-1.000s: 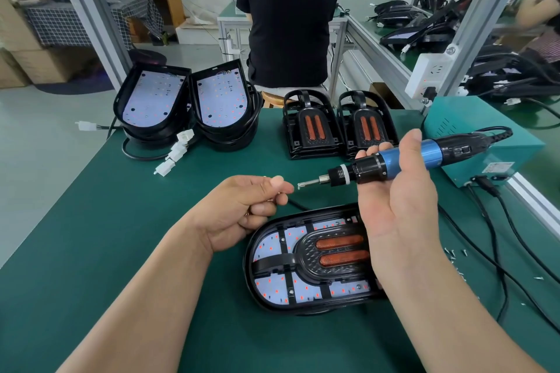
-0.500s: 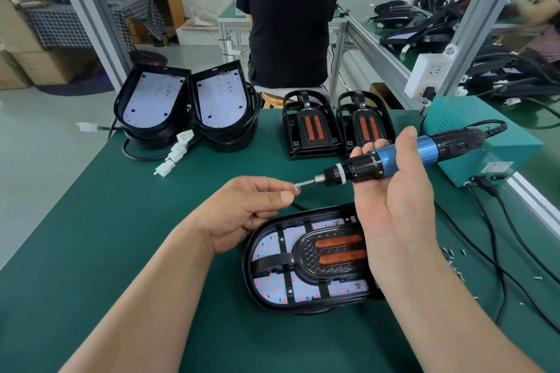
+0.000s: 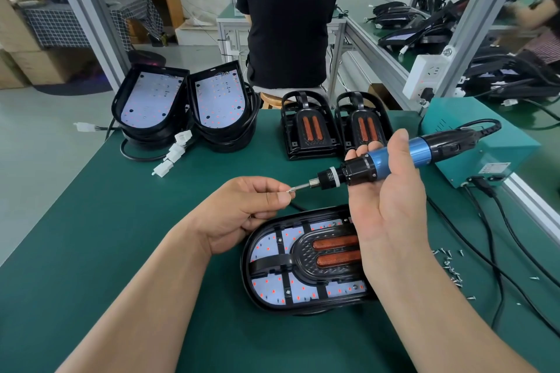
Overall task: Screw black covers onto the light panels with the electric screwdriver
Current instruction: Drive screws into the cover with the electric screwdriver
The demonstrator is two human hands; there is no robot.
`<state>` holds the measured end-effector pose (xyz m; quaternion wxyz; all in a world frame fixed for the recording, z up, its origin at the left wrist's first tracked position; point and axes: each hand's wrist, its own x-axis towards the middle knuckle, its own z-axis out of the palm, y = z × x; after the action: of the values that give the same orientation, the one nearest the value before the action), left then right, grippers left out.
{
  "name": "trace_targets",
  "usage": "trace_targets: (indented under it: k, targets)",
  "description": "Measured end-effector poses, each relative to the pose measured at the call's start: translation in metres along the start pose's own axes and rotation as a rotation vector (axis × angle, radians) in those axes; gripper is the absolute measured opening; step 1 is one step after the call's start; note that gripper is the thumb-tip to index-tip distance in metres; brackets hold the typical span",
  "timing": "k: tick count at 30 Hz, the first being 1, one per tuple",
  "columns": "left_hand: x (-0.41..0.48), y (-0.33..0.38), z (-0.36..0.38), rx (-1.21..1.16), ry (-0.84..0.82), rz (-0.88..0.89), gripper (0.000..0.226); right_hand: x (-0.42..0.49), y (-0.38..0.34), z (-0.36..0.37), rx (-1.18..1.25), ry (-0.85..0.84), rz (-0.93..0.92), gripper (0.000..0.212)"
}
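Above the light panel (image 3: pixel 272 266), both of your hands are raised off the surface (image 3: pixel 91 236).
- Right hand (image 3: pixel 391 206): palm turned towards you, fingers curled under the electric screwdriver (image 3: pixel 394 157), thumb laid over its blue barrel, bit pointing at your left hand.
- Left hand (image 3: pixel 242 209): thumb and forefinger pinch a small screw (image 3: pixel 289 190) at the bit tip; the other fingers are curled.
- Light panel: flat beneath your hands, black cover (image 3: pixel 306 248) seated on it.
- Loose screws (image 3: pixel 451 266): scattered right of your right forearm.
- Teal power box (image 3: pixel 485 148): behind your right hand.
- Cover stacks (image 3: pixel 307 127): two, beyond your hands.
- Bare panel stacks (image 3: pixel 151 100): two, beyond your left hand, with white connectors (image 3: pixel 174 154).
- Person in a black shirt (image 3: pixel 288 36): seated past the far edge.
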<state>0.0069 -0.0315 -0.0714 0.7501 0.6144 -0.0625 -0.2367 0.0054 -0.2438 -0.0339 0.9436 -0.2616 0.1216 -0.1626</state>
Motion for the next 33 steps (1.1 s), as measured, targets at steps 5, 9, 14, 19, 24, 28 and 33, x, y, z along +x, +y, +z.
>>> trace_targets:
  k: [5, 9, 14, 19, 24, 28, 33]
  targets:
    - [0.0007, 0.001, 0.0015, 0.05, 0.005, 0.0, 0.012, 0.0017, 0.0006, -0.0005, -0.023, -0.014, -0.012, 0.027]
    - [0.0011, -0.0007, 0.0021, 0.094, 0.024, 0.017, 0.008, 0.0024, 0.0006, -0.0017, -0.044, -0.028, -0.004, 0.026]
    - [0.0012, -0.0021, 0.001, 0.127, 0.051, 0.031, 0.007, 0.0023, 0.0003, -0.002, -0.067, -0.045, -0.01, 0.022]
    - [0.0025, -0.0029, 0.0015, 0.148, 0.086, 0.029, 0.003, 0.0023, 0.0004, 0.0002, -0.081, -0.057, -0.018, 0.018]
    - [0.0017, -0.003, 0.0021, 0.192, 0.102, 0.03, 0.01, 0.0015, -0.0008, 0.0003, -0.118, -0.096, -0.027, 0.02]
    - [0.0012, -0.0023, 0.0041, 0.207, 0.119, 0.022, 0.01, 0.0008, -0.0019, -0.0006, -0.143, -0.131, -0.029, 0.022]
    - [-0.0016, -0.0017, 0.0093, 0.17, 0.145, 0.009, 0.01, -0.0011, -0.0016, 0.0002, -0.192, -0.144, -0.043, 0.022]
